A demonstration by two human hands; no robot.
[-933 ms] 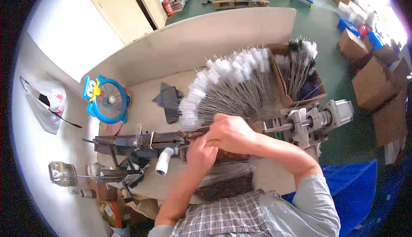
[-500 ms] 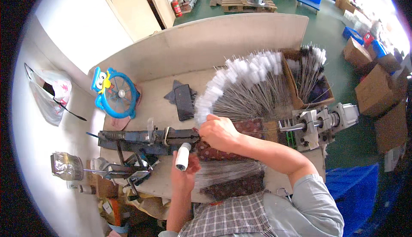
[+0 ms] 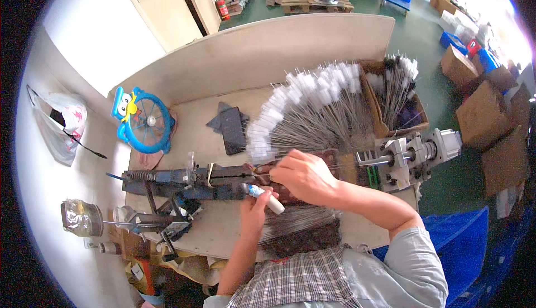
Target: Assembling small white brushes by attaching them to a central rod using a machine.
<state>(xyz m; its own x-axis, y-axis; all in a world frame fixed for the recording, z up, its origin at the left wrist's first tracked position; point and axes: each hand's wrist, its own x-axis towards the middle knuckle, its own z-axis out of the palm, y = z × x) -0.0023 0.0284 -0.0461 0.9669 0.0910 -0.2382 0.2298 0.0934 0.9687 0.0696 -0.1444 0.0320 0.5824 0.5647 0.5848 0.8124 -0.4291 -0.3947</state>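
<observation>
My left hand is closed around a white tube-shaped bottle with a blue band. Its dark end points up and left, near the right end of the long dark metal bench machine. Just beyond it, my right hand pinches what looks like a thin wire at that same end, above a dark red patterned cloth. Behind my hands fans out a large pile of wire-stemmed brushes with white bristle heads. A bundle of bare wires lies on the near side.
A motor-driven spindle stands at the table's right, below a cardboard box of brushes. Left of the brush pile lie a dark phone and a blue fan. A low board borders the table's far side.
The white bottle has swung so its dark end now faces the machine's end. My right hand has shifted right, away from the machine. The whole view has moved slightly.
</observation>
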